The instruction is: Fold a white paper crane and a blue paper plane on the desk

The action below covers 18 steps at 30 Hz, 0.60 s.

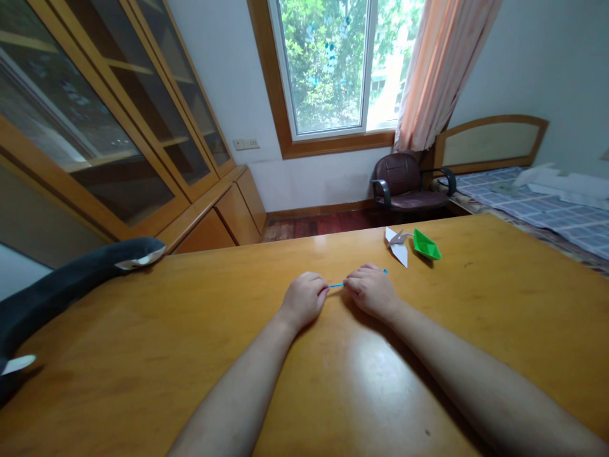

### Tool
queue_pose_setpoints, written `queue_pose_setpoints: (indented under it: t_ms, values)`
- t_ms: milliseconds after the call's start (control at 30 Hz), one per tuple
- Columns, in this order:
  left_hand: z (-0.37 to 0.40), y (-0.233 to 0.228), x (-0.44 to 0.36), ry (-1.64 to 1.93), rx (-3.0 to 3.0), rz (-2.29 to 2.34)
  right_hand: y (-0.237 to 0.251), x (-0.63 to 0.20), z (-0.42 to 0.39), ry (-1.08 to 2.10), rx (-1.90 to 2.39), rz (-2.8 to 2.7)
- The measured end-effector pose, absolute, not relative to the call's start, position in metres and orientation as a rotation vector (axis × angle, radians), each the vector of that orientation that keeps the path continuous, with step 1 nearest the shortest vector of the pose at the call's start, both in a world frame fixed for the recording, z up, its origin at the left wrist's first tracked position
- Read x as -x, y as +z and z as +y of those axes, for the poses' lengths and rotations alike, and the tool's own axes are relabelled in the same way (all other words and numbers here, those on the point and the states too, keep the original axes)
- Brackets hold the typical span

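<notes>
A thin blue strip (336, 285) runs between my two hands above the wooden table (228, 330). My left hand (306, 298) is closed, pinching one end between thumb and fingers. Farther along, my right hand (370, 291) is also closed on it, and a bit of blue shows beyond its knuckles. Whether the strip is paper or something else I cannot tell. Past my right hand, near the far edge, lie a white folded paper crane (397, 246) and a green folded paper boat (427, 245), close beside each other.
A dark, curved plush-like object (71, 279) with white parts lies along the table's left side. Behind the table are a glass-door cabinet (152, 120), a maroon armchair (404, 181) below the window and a bed (547, 190) at right.
</notes>
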<state>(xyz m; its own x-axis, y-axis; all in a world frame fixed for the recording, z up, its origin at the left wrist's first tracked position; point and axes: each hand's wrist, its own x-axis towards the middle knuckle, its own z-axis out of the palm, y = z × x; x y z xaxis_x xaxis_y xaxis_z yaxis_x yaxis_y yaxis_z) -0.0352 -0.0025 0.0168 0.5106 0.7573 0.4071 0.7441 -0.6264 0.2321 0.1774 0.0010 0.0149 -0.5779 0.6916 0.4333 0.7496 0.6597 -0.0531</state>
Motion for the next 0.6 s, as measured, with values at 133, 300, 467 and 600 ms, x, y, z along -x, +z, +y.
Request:
queue_pose_setpoints:
  t_ms: [133,300,467,600]
  values:
    - [-0.004,0.017,0.036,0.725,-2.755,1.327,0.015,-0.178,0.001,-0.177,1.132,-2.46]
    - [-0.008,0.02,0.034,0.695,-2.799,1.378,0.015,-0.176,0.0,-0.181,1.129,-2.469]
    - [-0.011,0.021,0.029,0.703,-2.769,1.406,0.013,-0.172,-0.002,-0.197,1.103,-2.464]
    - [-0.009,0.016,0.027,0.68,-2.775,1.317,0.011,-0.168,-0.004,-0.191,1.085,-2.47]
